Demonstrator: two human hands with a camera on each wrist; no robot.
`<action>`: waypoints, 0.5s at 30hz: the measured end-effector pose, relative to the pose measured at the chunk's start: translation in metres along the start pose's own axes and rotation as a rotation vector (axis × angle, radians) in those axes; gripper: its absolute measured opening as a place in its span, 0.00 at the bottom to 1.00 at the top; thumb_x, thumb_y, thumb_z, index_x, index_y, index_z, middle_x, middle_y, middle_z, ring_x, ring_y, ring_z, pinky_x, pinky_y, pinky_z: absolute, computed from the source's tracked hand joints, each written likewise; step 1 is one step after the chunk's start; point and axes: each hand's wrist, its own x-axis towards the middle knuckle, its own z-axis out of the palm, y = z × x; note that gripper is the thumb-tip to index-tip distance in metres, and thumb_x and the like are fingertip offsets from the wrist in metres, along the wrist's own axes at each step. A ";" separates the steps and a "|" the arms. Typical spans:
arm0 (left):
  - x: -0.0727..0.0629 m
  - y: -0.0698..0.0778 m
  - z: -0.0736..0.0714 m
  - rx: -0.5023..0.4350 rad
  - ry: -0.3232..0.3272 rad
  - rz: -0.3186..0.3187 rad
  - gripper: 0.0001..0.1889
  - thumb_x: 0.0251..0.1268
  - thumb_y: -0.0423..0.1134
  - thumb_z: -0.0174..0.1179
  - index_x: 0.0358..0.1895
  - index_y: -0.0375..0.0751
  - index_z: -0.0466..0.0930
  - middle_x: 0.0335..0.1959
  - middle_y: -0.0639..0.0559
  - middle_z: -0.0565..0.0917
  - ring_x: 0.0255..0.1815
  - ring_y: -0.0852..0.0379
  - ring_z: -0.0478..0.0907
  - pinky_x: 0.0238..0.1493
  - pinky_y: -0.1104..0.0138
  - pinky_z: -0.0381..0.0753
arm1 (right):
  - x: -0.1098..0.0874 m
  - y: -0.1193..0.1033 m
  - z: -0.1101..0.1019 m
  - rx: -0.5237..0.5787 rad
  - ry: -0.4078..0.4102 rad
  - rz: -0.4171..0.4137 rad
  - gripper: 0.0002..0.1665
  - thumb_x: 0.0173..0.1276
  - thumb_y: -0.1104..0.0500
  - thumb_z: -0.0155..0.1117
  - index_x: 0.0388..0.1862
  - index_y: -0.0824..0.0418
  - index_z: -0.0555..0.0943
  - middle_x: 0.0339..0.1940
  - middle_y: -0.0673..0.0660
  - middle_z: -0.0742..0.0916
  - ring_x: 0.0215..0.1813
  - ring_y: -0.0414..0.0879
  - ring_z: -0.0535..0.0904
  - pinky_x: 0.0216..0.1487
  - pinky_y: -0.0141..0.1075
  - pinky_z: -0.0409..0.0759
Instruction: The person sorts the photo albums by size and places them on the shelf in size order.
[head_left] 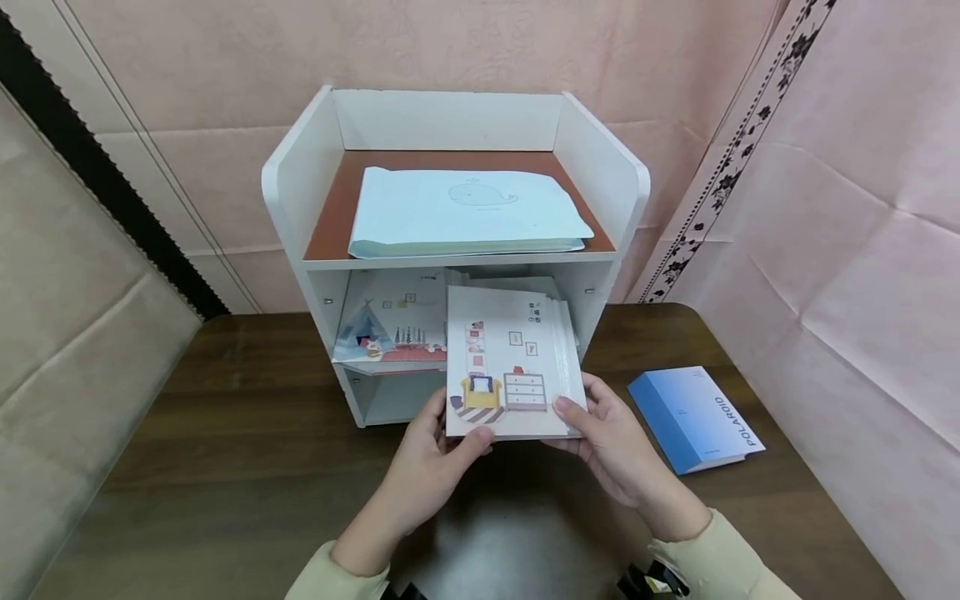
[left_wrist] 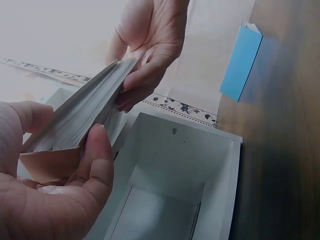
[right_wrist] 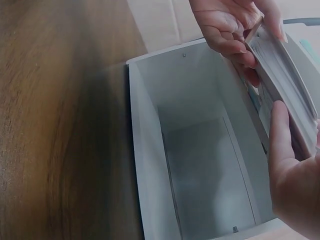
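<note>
In the head view, a thick white notebook [head_left: 495, 342] with a drawn yellow armchair and a dresser on its cover tilts in front of the shelf unit's middle opening. My left hand [head_left: 429, 467] grips its lower left corner, thumb on the cover and fingers beneath. At the lower right, my right hand [head_left: 611, 446] pinches it with the thumb on top. The left wrist view shows the pages [left_wrist: 82, 117] spread slightly between the covers, with both hands at the edges. A similar notebook [head_left: 401, 312] with a tent drawing lies on the middle shelf, partly hidden behind the held one.
The white shelf unit [head_left: 281, 192] stands at the back of the dark wooden table [head_left: 247, 500]. On its brown top board lies a pale blue pad [head_left: 465, 212] with a whale drawing. A blue POLAROID box [head_left: 693, 417] lies at the right. Pink cloth [head_left: 847, 192] hangs around the table.
</note>
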 end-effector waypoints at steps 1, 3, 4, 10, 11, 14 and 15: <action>0.001 0.000 0.000 -0.008 0.000 -0.004 0.30 0.68 0.39 0.62 0.69 0.49 0.59 0.57 0.45 0.75 0.48 0.49 0.78 0.45 0.59 0.82 | 0.000 0.000 0.000 0.004 -0.001 0.003 0.36 0.71 0.57 0.61 0.71 0.59 0.56 0.64 0.65 0.75 0.53 0.56 0.81 0.52 0.50 0.78; 0.001 -0.001 0.001 -0.024 0.000 -0.012 0.30 0.68 0.39 0.61 0.69 0.50 0.59 0.58 0.45 0.75 0.48 0.48 0.79 0.45 0.59 0.83 | 0.001 -0.001 -0.001 0.008 -0.005 0.009 0.36 0.71 0.56 0.62 0.71 0.59 0.56 0.64 0.65 0.75 0.53 0.56 0.81 0.52 0.50 0.78; 0.001 -0.001 0.001 -0.032 0.001 -0.016 0.30 0.68 0.39 0.61 0.69 0.50 0.59 0.58 0.45 0.75 0.49 0.48 0.79 0.45 0.58 0.83 | 0.001 -0.001 -0.001 0.009 -0.007 0.011 0.37 0.71 0.56 0.62 0.71 0.60 0.56 0.64 0.65 0.75 0.53 0.56 0.81 0.52 0.49 0.78; 0.004 -0.001 0.003 -0.104 -0.006 -0.025 0.29 0.68 0.38 0.61 0.68 0.47 0.60 0.58 0.42 0.74 0.52 0.45 0.78 0.46 0.55 0.82 | 0.003 -0.005 -0.002 0.028 -0.018 0.024 0.38 0.71 0.57 0.62 0.72 0.60 0.55 0.64 0.66 0.74 0.53 0.55 0.81 0.53 0.49 0.78; 0.004 0.000 0.003 -0.118 -0.008 -0.023 0.29 0.68 0.38 0.61 0.68 0.47 0.60 0.58 0.42 0.74 0.52 0.45 0.78 0.47 0.54 0.82 | 0.003 -0.005 -0.002 0.034 -0.022 0.024 0.38 0.71 0.57 0.62 0.73 0.60 0.54 0.65 0.66 0.73 0.53 0.55 0.81 0.53 0.49 0.78; 0.006 0.001 0.006 -0.150 -0.009 -0.022 0.28 0.67 0.38 0.61 0.68 0.46 0.61 0.58 0.40 0.73 0.53 0.44 0.77 0.47 0.54 0.81 | 0.002 -0.006 -0.003 0.059 -0.048 0.015 0.41 0.70 0.61 0.63 0.74 0.60 0.52 0.66 0.66 0.70 0.55 0.56 0.79 0.55 0.49 0.77; 0.006 0.002 0.006 -0.154 -0.009 -0.023 0.29 0.67 0.38 0.61 0.68 0.46 0.60 0.58 0.40 0.73 0.53 0.44 0.78 0.48 0.54 0.81 | 0.001 -0.006 -0.003 0.067 -0.062 0.009 0.42 0.69 0.63 0.63 0.74 0.60 0.51 0.67 0.66 0.69 0.56 0.56 0.79 0.55 0.49 0.76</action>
